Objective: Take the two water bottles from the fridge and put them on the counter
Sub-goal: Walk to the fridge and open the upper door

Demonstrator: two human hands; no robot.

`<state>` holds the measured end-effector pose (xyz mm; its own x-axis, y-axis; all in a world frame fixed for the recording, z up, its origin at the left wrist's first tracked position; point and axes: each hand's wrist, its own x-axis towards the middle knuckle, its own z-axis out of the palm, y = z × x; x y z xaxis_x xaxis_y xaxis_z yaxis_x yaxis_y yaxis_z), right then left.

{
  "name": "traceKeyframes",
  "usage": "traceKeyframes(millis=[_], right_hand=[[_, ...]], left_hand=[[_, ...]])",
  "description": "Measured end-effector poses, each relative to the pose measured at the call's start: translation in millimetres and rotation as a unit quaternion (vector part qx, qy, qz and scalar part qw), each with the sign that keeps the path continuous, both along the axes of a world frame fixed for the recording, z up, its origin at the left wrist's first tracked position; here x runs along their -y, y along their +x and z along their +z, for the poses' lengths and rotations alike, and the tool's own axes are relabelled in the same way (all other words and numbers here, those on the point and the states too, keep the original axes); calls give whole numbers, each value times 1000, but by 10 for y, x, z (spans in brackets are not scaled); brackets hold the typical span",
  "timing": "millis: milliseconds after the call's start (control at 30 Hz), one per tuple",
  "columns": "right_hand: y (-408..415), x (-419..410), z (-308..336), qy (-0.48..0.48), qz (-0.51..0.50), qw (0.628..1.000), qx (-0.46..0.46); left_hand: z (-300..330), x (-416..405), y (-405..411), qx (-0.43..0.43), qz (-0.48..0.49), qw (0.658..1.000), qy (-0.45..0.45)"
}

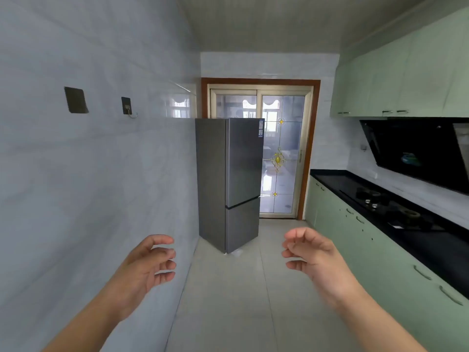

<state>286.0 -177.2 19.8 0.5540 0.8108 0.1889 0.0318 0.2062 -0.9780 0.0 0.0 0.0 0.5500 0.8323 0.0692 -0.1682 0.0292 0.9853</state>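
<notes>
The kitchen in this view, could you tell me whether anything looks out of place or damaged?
Nothing stands out. The fridge stands upright with both doors shut, the black counter shows no spill, and the left hand and right hand are open and empty.

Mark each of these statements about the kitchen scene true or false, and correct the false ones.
1. Both fridge doors are shut. True.
2. The left hand holds a bottle. False: it is empty, fingers curled open.
3. The counter runs along the right side. True.
4. The right hand touches the fridge. False: it hangs in the air, well short of it.
5. Water bottles stand on the counter. False: none are visible.
</notes>
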Motion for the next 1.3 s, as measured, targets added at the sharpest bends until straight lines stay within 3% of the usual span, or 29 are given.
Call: traceKeyframes(millis=[600,1300], right_hand=[[585,-1035,65,-12,-75,997,-7],[2102,-2298,-115,-27,14,1000,-7]], left_hand=[[73,-1405,937,2,-68,998,-9],[-107,-2138,2038,-25,46,999,-5]])
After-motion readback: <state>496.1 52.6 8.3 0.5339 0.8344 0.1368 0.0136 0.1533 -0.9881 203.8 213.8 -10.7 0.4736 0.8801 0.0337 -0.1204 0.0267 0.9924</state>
